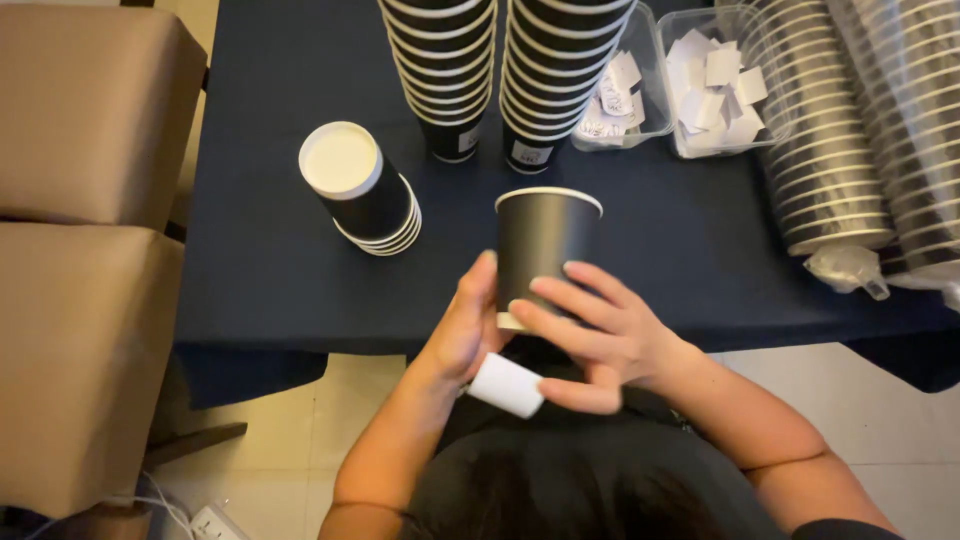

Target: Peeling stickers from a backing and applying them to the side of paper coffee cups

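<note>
cup stacks (pixel 440 70), paper slip tubs (pixel 715 90), chairs (pixel 85 110)

Tops of both tall cup stacks (pixel 440 70) cut off by the edge — paper slips' (pixel 715 90) print too small.

white label roll (pixel 505 385) under hands, white labels (pixel 715 85) in tubs

Navy-clothed table (pixel 300 270), tan chairs (pixel 80 110), pale tiled floor (pixel 880 430).
</note>
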